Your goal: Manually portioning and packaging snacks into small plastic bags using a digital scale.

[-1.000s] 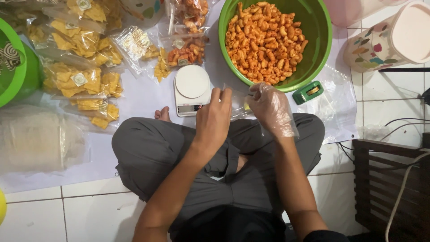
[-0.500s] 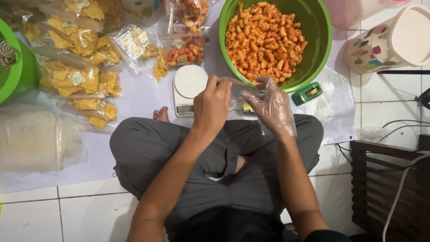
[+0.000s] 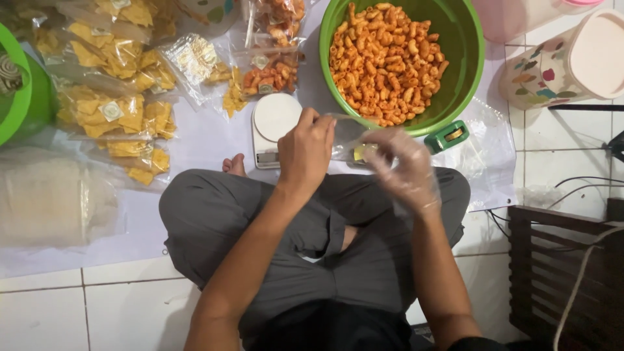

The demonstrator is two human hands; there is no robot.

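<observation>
Opening a small clear plastic bag (image 3: 348, 140) is the step in hand: the bare left hand (image 3: 305, 153) is pinching its upper edge while the plastic-gloved right hand (image 3: 403, 169) is gripping the other side, over the lap, just before the round white kitchen scale (image 3: 274, 127). Filling likely calls for reaching into the green plastic bowl of orange macaroni snacks (image 3: 465, 78).
</observation>
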